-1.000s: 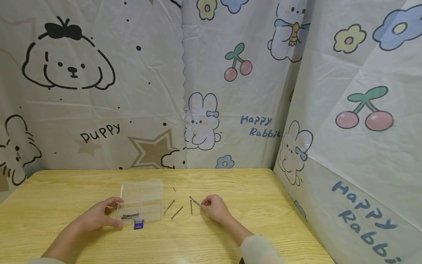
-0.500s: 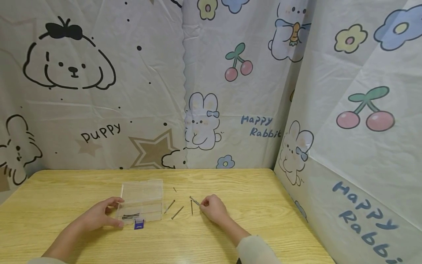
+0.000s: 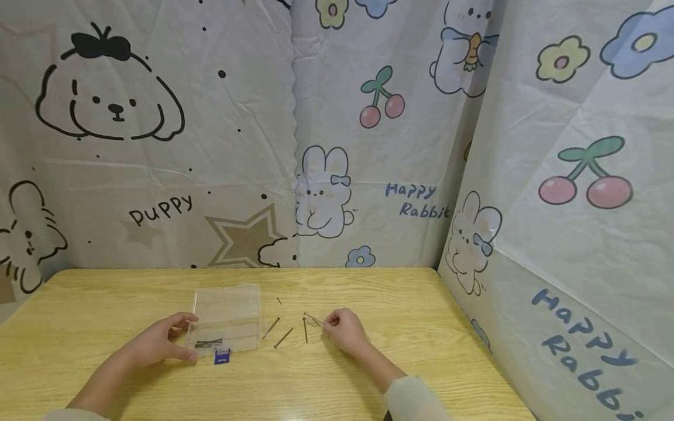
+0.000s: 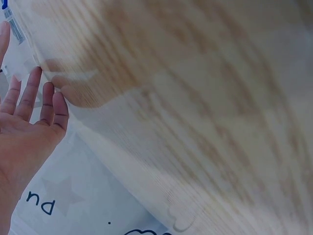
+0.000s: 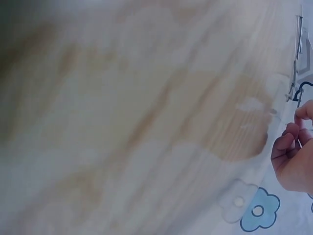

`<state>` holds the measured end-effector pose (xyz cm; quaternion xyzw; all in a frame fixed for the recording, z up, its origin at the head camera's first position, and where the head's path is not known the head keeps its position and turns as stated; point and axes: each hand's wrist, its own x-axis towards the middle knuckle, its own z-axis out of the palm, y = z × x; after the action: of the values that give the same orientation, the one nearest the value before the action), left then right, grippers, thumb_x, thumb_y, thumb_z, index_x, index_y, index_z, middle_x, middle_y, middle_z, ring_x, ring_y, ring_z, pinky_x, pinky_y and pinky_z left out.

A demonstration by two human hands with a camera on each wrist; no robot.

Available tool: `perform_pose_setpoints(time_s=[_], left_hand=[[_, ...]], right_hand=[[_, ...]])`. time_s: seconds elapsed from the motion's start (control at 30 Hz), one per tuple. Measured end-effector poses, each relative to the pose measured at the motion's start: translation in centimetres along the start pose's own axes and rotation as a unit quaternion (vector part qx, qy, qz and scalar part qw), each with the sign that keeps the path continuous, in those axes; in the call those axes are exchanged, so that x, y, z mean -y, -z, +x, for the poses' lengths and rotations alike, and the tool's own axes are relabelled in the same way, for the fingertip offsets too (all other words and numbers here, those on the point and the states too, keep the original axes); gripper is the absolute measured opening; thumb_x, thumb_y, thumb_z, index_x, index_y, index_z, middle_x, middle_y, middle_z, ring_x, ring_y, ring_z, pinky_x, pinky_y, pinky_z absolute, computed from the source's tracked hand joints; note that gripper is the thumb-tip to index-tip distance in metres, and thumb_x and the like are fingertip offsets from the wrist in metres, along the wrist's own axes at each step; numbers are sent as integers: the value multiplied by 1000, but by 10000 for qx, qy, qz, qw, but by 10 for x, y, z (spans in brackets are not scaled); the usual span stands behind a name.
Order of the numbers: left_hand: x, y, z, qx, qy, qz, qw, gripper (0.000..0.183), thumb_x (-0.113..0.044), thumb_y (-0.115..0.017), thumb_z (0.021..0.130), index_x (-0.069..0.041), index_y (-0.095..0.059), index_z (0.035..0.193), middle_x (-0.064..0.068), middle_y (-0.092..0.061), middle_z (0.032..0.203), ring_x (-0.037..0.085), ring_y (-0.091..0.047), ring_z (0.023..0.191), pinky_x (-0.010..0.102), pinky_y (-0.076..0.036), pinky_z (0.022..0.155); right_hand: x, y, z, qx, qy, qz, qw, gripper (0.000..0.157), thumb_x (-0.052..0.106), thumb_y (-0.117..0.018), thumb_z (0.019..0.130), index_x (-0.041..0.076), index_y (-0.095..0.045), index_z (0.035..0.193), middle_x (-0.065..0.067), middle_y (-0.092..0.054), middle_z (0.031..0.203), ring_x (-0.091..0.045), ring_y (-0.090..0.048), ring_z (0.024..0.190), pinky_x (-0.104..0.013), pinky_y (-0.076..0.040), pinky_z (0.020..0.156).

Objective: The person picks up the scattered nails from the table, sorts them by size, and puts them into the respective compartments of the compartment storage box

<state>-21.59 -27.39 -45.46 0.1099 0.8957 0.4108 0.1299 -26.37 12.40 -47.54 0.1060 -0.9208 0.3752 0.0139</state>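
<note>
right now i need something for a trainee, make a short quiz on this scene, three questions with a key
1. True or false: the left hand is nearer the clear box than the right hand is.
2. What colour is the latch at the box's front?
A) red
B) dark blue
C) green
3. Which hand pinches a metal fastener?

Key: 1. true; 2. B; 3. the right hand.
</note>
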Motion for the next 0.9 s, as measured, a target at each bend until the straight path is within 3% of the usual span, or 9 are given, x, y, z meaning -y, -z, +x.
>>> perform_pose_setpoints(time_s=[0.43, 0.9], left_hand=[[3, 0, 1, 14, -16, -12, 10000, 80, -31, -79, 74, 2, -38, 134, 32, -45, 127, 43, -50, 108, 50, -47, 86], [1, 0, 1, 10, 22, 17, 10000, 81, -32, -79, 74, 2, -38, 135, 34, -43, 129, 47, -49, 110, 51, -47, 87]], right_hand=[[-1, 13, -2, 369, 181, 244, 9989, 8, 12, -59, 87, 6, -64, 86, -1, -56, 84, -9, -46, 65, -19, -40, 55], [25, 6, -4, 845, 494, 475, 9941, 8, 8, -59, 86, 5, -65, 85, 1, -57, 79, -6, -41, 53, -17, -35, 47]])
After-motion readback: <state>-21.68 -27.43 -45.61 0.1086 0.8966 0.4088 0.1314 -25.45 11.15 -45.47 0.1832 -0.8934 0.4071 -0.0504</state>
